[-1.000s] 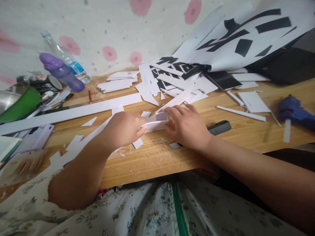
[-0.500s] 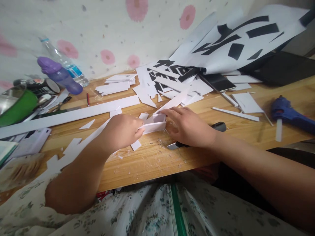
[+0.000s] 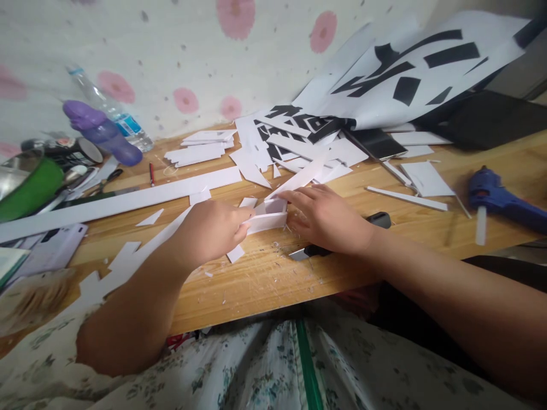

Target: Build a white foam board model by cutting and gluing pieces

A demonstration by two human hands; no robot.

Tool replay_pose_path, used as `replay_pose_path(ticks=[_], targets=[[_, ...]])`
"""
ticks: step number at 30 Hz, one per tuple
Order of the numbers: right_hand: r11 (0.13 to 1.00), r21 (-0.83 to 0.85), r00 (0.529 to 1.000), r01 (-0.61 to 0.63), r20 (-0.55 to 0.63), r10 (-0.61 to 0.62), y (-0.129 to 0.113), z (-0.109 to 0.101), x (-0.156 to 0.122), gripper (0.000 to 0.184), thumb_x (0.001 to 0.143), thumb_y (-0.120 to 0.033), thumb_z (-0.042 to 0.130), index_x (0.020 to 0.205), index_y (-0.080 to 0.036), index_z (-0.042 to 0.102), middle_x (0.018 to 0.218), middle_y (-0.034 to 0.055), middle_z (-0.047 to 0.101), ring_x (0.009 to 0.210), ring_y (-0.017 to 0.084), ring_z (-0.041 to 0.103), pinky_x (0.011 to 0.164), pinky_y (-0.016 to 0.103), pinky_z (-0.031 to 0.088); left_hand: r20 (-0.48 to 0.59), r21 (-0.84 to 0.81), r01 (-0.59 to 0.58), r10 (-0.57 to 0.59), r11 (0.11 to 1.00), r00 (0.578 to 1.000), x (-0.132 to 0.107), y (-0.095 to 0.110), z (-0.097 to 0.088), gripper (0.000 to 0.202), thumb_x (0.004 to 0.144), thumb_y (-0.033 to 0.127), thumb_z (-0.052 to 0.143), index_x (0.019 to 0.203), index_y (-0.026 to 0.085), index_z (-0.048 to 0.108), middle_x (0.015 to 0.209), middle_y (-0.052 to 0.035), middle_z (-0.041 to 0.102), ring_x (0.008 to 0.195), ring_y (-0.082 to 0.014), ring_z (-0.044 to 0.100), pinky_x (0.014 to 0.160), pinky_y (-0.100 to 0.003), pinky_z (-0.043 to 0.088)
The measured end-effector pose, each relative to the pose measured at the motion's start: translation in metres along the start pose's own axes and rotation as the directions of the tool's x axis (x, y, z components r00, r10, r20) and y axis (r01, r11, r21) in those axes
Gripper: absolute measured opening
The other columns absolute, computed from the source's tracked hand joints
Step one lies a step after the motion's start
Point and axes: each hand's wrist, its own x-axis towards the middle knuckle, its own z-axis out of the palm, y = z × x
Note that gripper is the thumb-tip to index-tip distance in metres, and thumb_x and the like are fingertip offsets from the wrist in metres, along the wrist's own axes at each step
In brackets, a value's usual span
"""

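Home craft corner. Scored wooden bench [image 3: 273, 279] against flowered wallpaper [image 3: 179, 62], littered with white card offcuts [image 3: 200, 152], printed stencil sheets [image 3: 410, 74], blue glue gun [image 3: 496, 196], knife [image 3: 307, 251], water bottle [image 3: 115, 114].

White card pieces [image 3: 269, 219], blue glue gun [image 3: 498, 196], pink-flowered wall [image 3: 183, 62].

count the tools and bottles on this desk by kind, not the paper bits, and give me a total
Glue gun: 1
Utility knife, partly under the right hand: 1
Plastic water bottle: 1
Purple bottle: 1
Red pen: 1
Total: 5
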Motion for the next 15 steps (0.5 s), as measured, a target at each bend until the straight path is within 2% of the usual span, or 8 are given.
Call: replay_pose_path(ticks=[3, 6, 9, 15], targets=[[1.0, -0.017, 1.0, 0.013, -0.006, -0.013, 0.0004, 0.0001, -0.0006, 0.042, 0.081, -0.013, 0.052, 0.123, -0.01, 0.056, 0.106, 0.0124, 0.067, 0.097, 0.027, 0.061, 0.089, 0.04, 0.041, -0.008, 0.01, -0.008, 0.008, 1.0, 1.0, -0.0004, 0.0015, -0.0008, 0.039, 0.088, 0.028, 0.039, 0.122, 0.031, 0.059, 0.08, -0.0014, 0.071, 0.068, -0.0177, 0.06, 0.056, -0.025, 0.031], [0.999, -0.039, 1.0, 0.023, -0.011, -0.023, 0.0009, 0.0002, -0.0011, 0.042, 0.081, -0.013, 0.05, 0.122, -0.01, 0.056, 0.104, 0.0127, 0.067, 0.095, 0.028, 0.062, 0.088, 0.042, 0.041, 0.011, 0.019, -0.011, 0.01, 1.0, 1.0, -0.001, 0.0033, -0.0032, 0.046, 0.088, 0.025, 0.042, 0.132, 0.037, 0.049, 0.087, -0.0001, 0.072, 0.07, -0.0178, 0.062, 0.058, -0.025, 0.034], [0.999, -0.033, 0.999, 0.027, -0.017, -0.028, 0.0012, 0.0001, -0.0014, 0.042, 0.08, -0.012, 0.05, 0.122, -0.01, 0.057, 0.103, 0.0125, 0.068, 0.094, 0.028, 0.062, 0.087, 0.041, 0.041, 0.038, 0.043, -0.004, 0.003, 0.999, 0.999, -0.0016, 0.0046, -0.0046, 0.052, 0.088, 0.023, 0.044, 0.136, 0.041, 0.043, 0.088, 0.0004, 0.072, 0.069, -0.0174, 0.061, 0.057, -0.025, 0.033], [1.0, -0.004, 1.0, 0.017, 0.0, -0.017, 0.0011, -0.0002, -0.0008, 0.043, 0.08, -0.011, 0.05, 0.122, -0.009, 0.056, 0.103, 0.0121, 0.068, 0.097, 0.026, 0.062, 0.089, 0.04, 0.04, 0.018, 0.064, -0.041, 0.04, 0.997, 0.999, -0.0017, 0.0037, -0.0003, 0.058, 0.087, 0.018, 0.042, 0.139, 0.043, 0.037, 0.084, 0.001, 0.071, 0.066, -0.017, 0.06, 0.054, -0.025, 0.028]])
